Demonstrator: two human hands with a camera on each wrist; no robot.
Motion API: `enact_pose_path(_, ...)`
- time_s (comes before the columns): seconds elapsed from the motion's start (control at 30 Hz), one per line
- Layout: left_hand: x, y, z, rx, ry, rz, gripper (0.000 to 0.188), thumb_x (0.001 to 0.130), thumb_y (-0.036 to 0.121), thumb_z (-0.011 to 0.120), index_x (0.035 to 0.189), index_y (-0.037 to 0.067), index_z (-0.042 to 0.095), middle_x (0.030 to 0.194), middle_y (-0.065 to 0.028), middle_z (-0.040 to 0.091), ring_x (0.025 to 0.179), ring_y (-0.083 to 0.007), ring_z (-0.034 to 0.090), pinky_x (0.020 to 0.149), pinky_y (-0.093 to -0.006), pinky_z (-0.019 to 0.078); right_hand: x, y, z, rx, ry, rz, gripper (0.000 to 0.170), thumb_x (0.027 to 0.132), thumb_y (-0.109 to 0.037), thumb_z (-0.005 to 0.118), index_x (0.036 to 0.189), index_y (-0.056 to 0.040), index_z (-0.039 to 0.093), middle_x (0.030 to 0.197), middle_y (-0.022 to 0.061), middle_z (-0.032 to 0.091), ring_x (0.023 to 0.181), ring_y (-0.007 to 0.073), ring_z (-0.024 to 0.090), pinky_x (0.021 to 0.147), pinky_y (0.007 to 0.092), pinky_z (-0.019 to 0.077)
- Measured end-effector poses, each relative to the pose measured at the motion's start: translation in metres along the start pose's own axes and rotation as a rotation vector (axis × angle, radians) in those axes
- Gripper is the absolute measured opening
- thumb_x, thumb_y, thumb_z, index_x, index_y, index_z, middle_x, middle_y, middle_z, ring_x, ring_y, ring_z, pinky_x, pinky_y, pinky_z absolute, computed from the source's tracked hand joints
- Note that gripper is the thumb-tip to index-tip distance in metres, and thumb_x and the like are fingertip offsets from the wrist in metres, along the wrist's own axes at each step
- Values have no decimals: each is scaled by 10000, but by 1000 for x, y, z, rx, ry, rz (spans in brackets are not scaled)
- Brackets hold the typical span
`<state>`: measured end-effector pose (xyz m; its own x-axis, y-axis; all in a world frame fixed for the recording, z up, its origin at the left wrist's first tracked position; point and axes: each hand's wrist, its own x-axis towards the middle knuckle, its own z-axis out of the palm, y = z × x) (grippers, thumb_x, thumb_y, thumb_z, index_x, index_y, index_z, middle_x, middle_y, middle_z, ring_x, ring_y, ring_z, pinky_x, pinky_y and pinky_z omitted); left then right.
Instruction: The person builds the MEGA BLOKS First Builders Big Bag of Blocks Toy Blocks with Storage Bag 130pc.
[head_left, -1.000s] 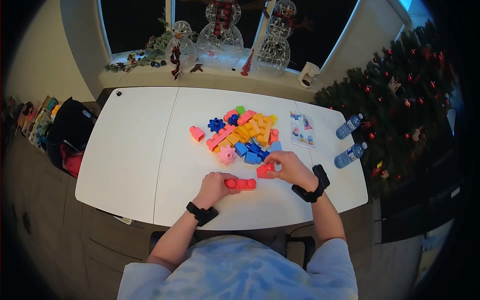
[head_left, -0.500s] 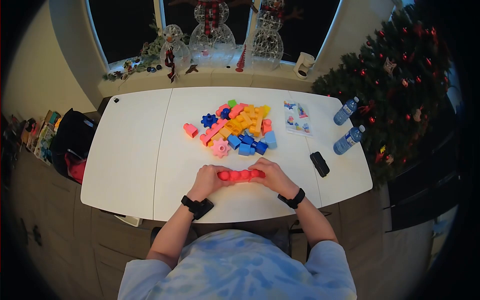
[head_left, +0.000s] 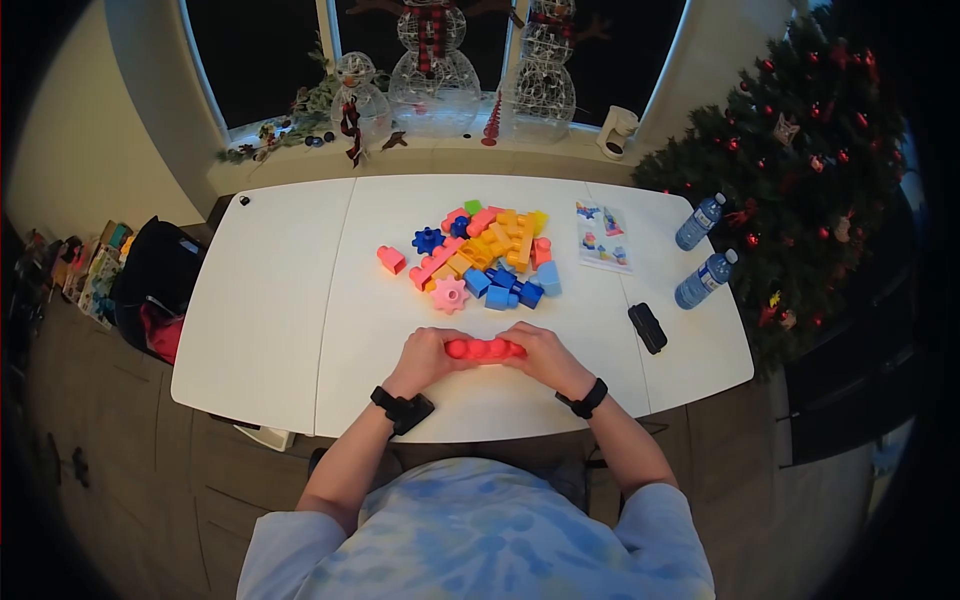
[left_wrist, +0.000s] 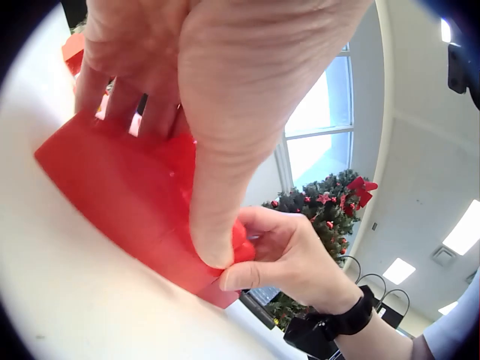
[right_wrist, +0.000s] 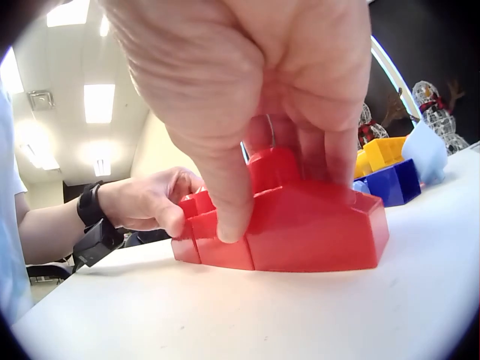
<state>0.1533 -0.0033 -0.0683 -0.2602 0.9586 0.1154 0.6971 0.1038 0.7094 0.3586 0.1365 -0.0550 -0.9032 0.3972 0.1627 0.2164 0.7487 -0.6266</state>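
Note:
A row of red toy building blocks (head_left: 487, 349) lies end to end near the front of the table, rounded studs up. My left hand (head_left: 425, 359) grips the left end, thumb on the near side and fingers behind. Gripping the right end is my right hand (head_left: 546, 356). In the right wrist view, its thumb presses on the near face by a seam, beside a larger red block with a sloped top (right_wrist: 319, 232). From the left wrist, a long red block (left_wrist: 127, 199) shows under the hand, its seam by the two thumbs. The hands hide both ends from above.
Beyond the hands is a pile of pink, yellow and blue blocks (head_left: 500, 240), with a pink gear (head_left: 449, 294) at its front. To the right are a picture sheet (head_left: 604, 238), a black case (head_left: 647, 328) and two water bottles (head_left: 705, 280). One pink block (head_left: 391, 260) lies left.
My right hand has brought its red block left and against the red block in my left hand. The black case, earlier partly behind my right wrist, now shows fully.

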Motion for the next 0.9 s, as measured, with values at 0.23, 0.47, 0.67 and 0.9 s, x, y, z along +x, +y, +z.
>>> enact_pose_path(0.23, 48, -40, -54, -257, 187, -90, 430, 844, 261, 831, 1200, 47, 718, 1096, -107, 759, 970, -206, 730, 871, -375, 565, -4, -24, -42, -32, 210, -41, 542, 817, -198, 817, 1296, -35, 622, 1173, 175, 664, 1092, 361, 648, 925, 427, 534)
enact_pose_path(0.47, 91, -81, -56, 32, 148, -286, 503, 829, 386, 803, 1131, -9, 729, 1006, -138, 761, 881, -231, 728, 822, -345, 561, -1, -24, -64, 7, 319, -45, 421, 852, -183, 796, 1214, -18, 658, 1125, 162, 684, 1043, 362, 664, 886, 403, 545)
enact_pose_path(0.67, 100, -76, -58, -65, 40, -367, 471, 745, 331, 835, 1048, -15, 731, 964, -114, 757, 853, -211, 721, 790, -323, 554, -6, -22, -57, 16, 272, -10, 330, 872, -157, 765, 1165, -30, 681, 1103, 153, 694, 987, 360, 678, 854, 407, 550)
enact_pose_path(0.9, 95, -81, -52, -33, 257, -271, 536, 619, 214, 932, 1060, 22, 694, 934, -68, 718, 846, -187, 705, 770, -313, 563, -7, -17, -57, 17, 257, 11, 304, 878, -162, 752, 1143, -26, 689, 1091, 151, 698, 991, 363, 679, 859, 406, 551)
